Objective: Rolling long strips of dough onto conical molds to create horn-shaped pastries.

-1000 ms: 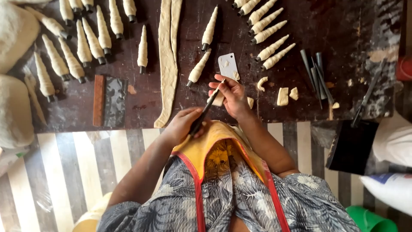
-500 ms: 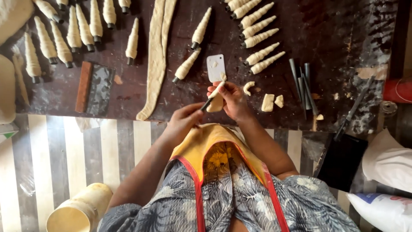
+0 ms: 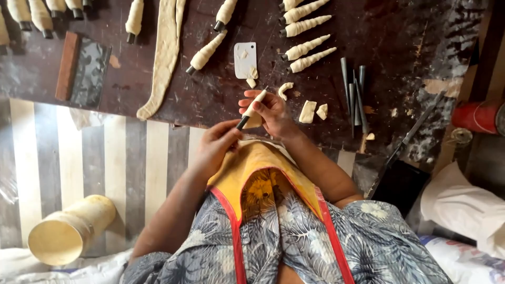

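Pastry workshop: dough-wrapped cones [image 3: 307, 29], worktable [image 3: 410, 63]

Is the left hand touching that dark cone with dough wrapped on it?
Touching. The head view shows the left hand pinching the dark end of the cone between its fingertips, with no gap.

— Look down: dark, scuffed wooden surface [image 3: 410, 42], flour-streaked and worn pale along its right side.

— And below it, a cloth in broad brown and cream stripes [image 3: 68, 158] hangs over the edge.

— Daylight, soft and even. White sacks [image 3: 463, 205] crowd the lower right corner.
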